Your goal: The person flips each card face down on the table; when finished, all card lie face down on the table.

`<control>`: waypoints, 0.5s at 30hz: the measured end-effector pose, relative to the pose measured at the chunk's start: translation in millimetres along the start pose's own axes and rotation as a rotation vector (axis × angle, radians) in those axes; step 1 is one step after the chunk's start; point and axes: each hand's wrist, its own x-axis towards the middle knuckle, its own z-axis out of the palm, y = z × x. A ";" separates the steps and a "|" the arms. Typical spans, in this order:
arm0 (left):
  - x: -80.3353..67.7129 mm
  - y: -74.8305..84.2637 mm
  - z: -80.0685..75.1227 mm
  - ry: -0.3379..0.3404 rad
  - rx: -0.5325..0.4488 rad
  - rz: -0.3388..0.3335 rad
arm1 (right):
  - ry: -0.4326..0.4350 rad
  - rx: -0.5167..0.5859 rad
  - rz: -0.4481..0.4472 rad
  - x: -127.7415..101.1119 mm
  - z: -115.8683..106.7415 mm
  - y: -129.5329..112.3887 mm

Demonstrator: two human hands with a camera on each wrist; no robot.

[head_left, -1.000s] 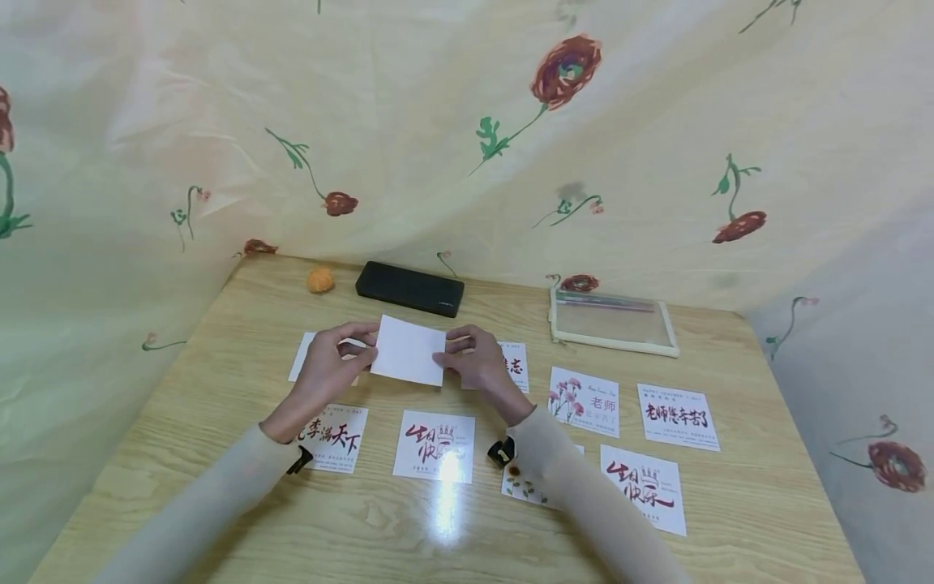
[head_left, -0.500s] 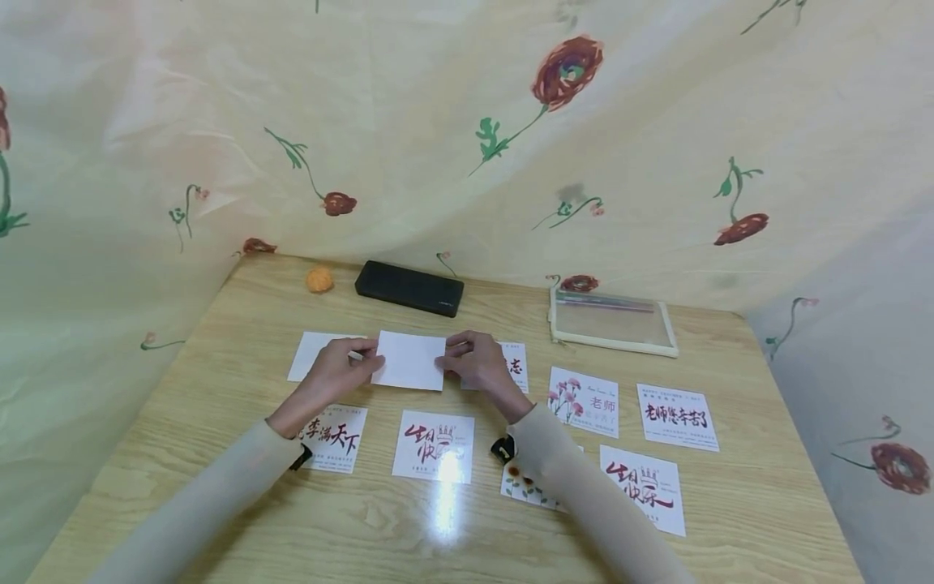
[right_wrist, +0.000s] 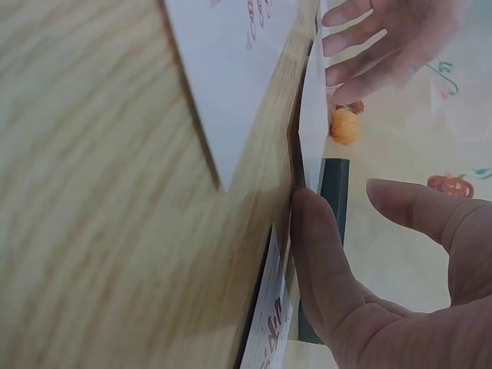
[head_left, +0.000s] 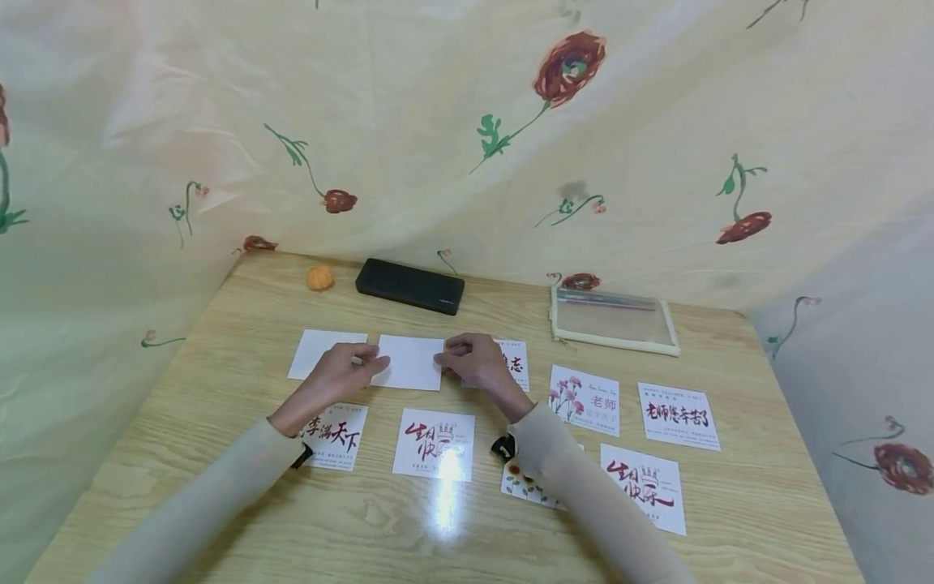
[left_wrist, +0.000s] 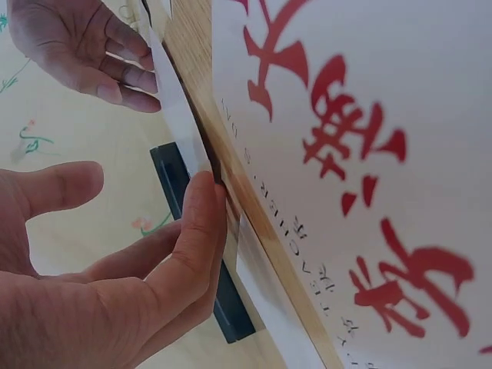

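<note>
A blank white card (head_left: 410, 362) lies at the table's middle, between my two hands in the head view. My left hand (head_left: 343, 371) is at its left edge; in the left wrist view the fingertips (left_wrist: 201, 188) touch the card (left_wrist: 178, 108) and the thumb stands apart from it. My right hand (head_left: 477, 361) is at the right edge; in the right wrist view one fingertip (right_wrist: 311, 207) touches the card (right_wrist: 313, 115), with the thumb raised away. Partly behind my left hand is another blank card (head_left: 310, 350). A printed card (head_left: 516, 365) lies partly hidden by my right hand.
Several printed cards lie nearer me and to the right, among them a birthday card (head_left: 434, 444) and a carnation card (head_left: 584, 400). At the back are an orange ball-like object (head_left: 319, 277), a black case (head_left: 410, 286) and a clear zip pouch (head_left: 614, 323) with pens. A patterned curtain surrounds the table.
The blank card, earlier held up tilted between both hands, has come down flat onto the table. Both hands have lowered with it, and the thumbs have come off the card.
</note>
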 end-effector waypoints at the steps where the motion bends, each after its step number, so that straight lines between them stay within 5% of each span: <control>1: -0.5 0.4 0.0 -0.002 0.002 0.001 | 0.001 0.000 0.000 -0.1 -0.1 0.1; 15: -1.1 6.1 2.4 0.060 0.104 0.092 | -0.011 -0.003 -0.035 0.2 -7.0 5.4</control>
